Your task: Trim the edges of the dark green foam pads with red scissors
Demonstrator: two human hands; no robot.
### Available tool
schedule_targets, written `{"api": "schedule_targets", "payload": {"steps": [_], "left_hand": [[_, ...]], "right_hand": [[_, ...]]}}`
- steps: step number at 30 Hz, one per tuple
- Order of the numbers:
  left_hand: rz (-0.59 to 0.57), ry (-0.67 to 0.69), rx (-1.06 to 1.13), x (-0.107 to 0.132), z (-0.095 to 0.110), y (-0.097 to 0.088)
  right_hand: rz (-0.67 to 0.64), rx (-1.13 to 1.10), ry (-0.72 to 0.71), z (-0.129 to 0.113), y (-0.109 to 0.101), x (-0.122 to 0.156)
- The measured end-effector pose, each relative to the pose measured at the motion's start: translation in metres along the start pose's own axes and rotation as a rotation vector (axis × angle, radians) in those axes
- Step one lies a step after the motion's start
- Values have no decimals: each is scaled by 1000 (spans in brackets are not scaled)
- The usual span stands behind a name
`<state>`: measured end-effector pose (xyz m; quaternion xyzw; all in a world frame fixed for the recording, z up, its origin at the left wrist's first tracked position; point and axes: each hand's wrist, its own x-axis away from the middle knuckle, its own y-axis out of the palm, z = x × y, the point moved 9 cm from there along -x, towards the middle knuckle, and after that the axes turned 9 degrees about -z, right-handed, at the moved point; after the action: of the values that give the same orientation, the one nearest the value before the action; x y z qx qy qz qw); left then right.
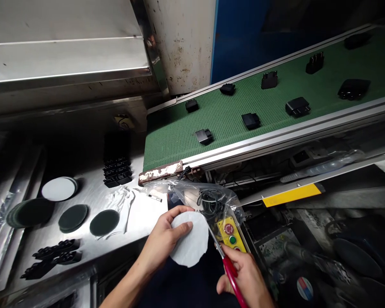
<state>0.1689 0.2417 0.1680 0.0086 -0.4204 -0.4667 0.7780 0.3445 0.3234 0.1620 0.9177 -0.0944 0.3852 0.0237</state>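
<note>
My left hand (pixel 170 235) grips a white round disc (pixel 191 244) by its left side, thumb on top and fingers beneath. The disc's lower edge looks slightly uneven. My right hand (pixel 245 273) is closed on red-handled scissors (pixel 231 280), whose metal blades point up and left to the disc's right edge. Whether the blades touch the disc I cannot tell for sure. Left of my hands, a stack of white discs (pixel 59 189) and several dark green discs (pixel 105 222) lie on the metal table (pixel 93 252). A crumpled white glove (pixel 123 203) lies near them.
A green conveyor belt (pixel 176 124) carries several black plastic parts (pixel 204 136). More black parts (pixel 117 173) are stacked on the table. A yellow control box (pixel 231 233) with red and green buttons sits beyond my right hand, beside a clear plastic bag (pixel 232 199). Machinery fills the lower right.
</note>
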Motion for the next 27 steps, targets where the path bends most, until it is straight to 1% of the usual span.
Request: {"api": "schedule_targets", "payload": {"steps": [3,8,10,13,19,21,23,24,26,27], "left_hand": [[-4,4,9,0,0,0],[18,15,25,-1,3,-1],[7,18,25,-1,4,1],[-23,18,10,0,4,4],[-85,30,-79,0,0,12],[-87,35,-108,2,1,13],[-63,36,-139,5,4,8],[-42,34,-158,7,5,2],[6,28,-200,12,7,-17],[32,25,-228,14,6,-30]], "right_hand": [[14,28,12,6,1,-1],[140,81,-61,1,-5,3],[139,93,-44,1,-5,2],[102,123,6,1,-4,0],[97,191,20,-16,-5,1],[111,239,11,-20,-5,0],[192,296,-2,-23,-9,1],[251,322,-12,-24,-13,2],[358,358,-49,-29,-20,6],[381,357,-73,-31,-21,7]]}}
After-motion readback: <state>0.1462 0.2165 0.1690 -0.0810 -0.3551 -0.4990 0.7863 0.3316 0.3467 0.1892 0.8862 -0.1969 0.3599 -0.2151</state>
